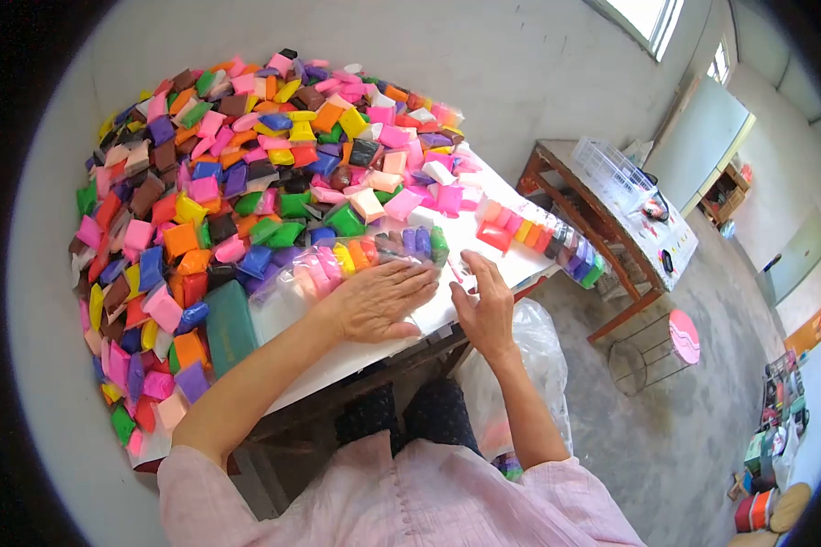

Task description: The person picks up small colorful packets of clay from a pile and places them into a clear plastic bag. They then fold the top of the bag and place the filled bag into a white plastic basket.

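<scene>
My left hand (388, 296) lies flat, fingers stretched, on the near side of a clear plastic bag holding a row of coloured packets (345, 259). Pink packets fill the bag's left end; yellow, orange, dark, purple and green follow toward the right. Part of the row is hidden under my left hand. Just beyond the bag's green end, my right hand (486, 310) is over the white tabletop (511, 264) with thumb and fingers apart and nothing visible between them. Behind both hands rises a big heap of loose, soft-looking packets (246, 173) in many colours.
A second bagged row of packets (543, 239) rests along the table's right end. A dark green box (231, 326) stands left of my left forearm. Below the table edge hangs a clear plastic sack (529, 356). Rightward are a wooden table (634, 223) and a pink-topped stool (683, 336).
</scene>
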Motion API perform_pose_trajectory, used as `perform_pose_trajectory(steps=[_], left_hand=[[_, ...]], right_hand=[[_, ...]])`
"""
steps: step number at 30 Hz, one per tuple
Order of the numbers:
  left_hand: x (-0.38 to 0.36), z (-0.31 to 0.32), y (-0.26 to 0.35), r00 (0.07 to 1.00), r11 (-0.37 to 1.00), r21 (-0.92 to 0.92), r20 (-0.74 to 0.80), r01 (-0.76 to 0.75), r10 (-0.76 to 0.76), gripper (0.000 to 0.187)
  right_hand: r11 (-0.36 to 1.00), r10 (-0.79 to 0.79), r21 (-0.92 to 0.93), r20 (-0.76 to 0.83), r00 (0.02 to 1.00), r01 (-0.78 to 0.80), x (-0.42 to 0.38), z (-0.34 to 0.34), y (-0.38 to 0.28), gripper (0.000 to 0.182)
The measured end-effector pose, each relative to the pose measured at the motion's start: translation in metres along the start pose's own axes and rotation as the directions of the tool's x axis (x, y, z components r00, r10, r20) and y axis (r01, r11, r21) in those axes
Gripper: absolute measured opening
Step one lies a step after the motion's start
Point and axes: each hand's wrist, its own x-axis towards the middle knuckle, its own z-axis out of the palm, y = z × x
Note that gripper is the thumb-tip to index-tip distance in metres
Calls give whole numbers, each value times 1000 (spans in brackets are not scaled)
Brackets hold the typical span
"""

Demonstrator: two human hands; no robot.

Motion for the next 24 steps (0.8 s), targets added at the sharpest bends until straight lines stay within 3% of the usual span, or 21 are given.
perform_pose_trajectory(steps=[2, 5, 7, 10, 11, 13, 16, 19, 21, 22, 24], left_hand=[[-1, -1, 1, 1000, 998, 58, -17, 5, -4, 69], [-6, -7, 15, 996, 994, 68, -27, 82, -80, 64], [-12, -13, 34, 983, 982, 76, -57, 176, -172, 59], [-34, -33, 73, 891, 938, -68, -296, 341, -345, 55], [-44, -25, 87, 778, 867, -152, -386, 475, -495, 53], [-64, -9, 110, 459, 656, -354, -498, 667, -736, 49], [-71, -17, 118, -57, 124, -637, -256, 760, -965, 50], [-74, -20, 104, -203, 33, -720, -240, 694, -949, 57], [-85, -12, 88, -183, -6, -643, -208, 766, -961, 62], [-87, -12, 80, -189, -27, -628, -193, 778, -963, 62], [-89, -13, 66, -186, -50, -609, -163, 792, -969, 59]], right_hand=[[999, 6, 53, 15, 1000, -7, 1, -4, -6, 55], [978, 178, 113, 6, 984, -177, -8, 0, 0, 67], [960, 256, 113, 31, 966, -258, -6, 0, 0, 65], [926, 348, 114, 106, 931, -360, 5, 0, -6, 62], [913, 377, 112, 135, 916, -392, 10, 1, -7, 62], [941, 310, 98, 134, 941, -324, 16, 11, 8, 62], [951, 269, 107, 168, 948, -289, 22, 25, 27, 63], [942, 300, 87, 215, 929, -324, 27, 29, 24, 76], [945, 307, 44, 227, 924, -325, 29, 28, 15, 83], [907, 395, 28, 282, 874, -419, 32, 29, 14, 92], [928, 366, -41, 280, 887, -370, 38, 27, 5, 94]])
